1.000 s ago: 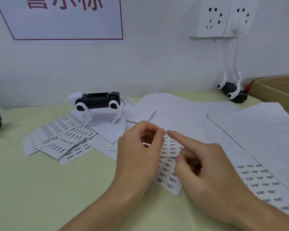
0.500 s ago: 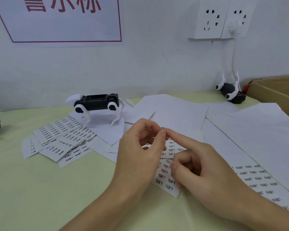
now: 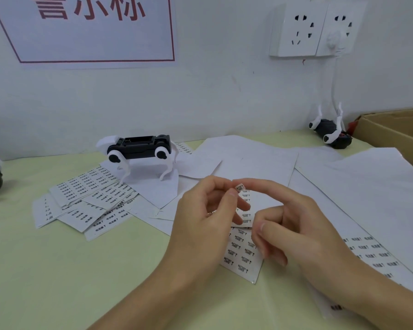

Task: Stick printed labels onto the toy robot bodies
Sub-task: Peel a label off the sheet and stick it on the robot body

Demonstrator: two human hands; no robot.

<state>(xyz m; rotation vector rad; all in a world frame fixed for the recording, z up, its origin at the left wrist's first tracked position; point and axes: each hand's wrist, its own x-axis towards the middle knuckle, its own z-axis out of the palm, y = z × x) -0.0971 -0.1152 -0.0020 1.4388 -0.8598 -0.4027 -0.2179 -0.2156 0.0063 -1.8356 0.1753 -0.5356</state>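
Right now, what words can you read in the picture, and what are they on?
"BATTERY COVER" with an arrow: repeated on the label sheet under the hands.
"示标": big red characters on the wall sign; its first character is cut off.
Chinese print on the strips and right sheet: too blurred.
Peeled label: too small.

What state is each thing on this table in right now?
Small label: peeled, pinched between both hands' fingertips.
Label sheet: flat under the hands.
Standing toy robot: upright on papers, untouched.
Far toy robot: overturned, legs up.
Left hand: pinching.
Right hand: pinching.
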